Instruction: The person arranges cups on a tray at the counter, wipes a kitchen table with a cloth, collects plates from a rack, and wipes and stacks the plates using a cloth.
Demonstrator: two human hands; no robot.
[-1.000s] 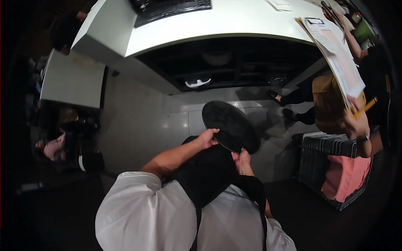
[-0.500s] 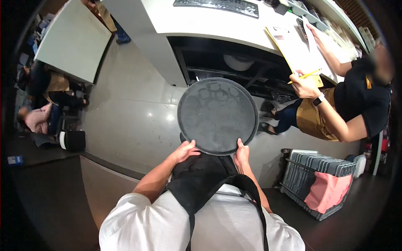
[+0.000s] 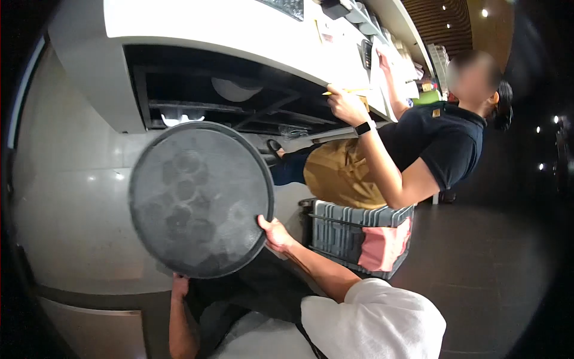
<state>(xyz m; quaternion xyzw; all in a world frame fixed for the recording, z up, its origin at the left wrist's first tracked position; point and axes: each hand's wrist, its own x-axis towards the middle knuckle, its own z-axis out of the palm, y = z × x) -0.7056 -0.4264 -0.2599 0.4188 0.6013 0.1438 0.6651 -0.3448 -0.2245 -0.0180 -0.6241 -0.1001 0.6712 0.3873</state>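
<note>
A round black serving tray (image 3: 206, 179) with ring-shaped marks on its surface is held out in front of my body, its flat face toward the camera. My right hand (image 3: 275, 234) grips the tray's lower right rim, the thumb lying over the edge and the fingers partly out of sight. At the bottom rim, my left hand (image 3: 179, 285) holds on from below and is mostly hidden by the tray. The tray's far edge overlaps the view of the shelf under the counter.
A white counter (image 3: 197, 21) with a dark open shelf (image 3: 179, 66) runs along the top. On the right, a co-worker (image 3: 442, 140) in a black shirt and tan apron holds a yellow pencil (image 3: 353, 90) and paper. Behind stands a grey crate (image 3: 335, 230) with a pink cloth (image 3: 382, 245).
My view has swung to the right. The tray now appears further left, larger and turned, with both hands still on it. The co-worker's pencil hand stays at the counter.
</note>
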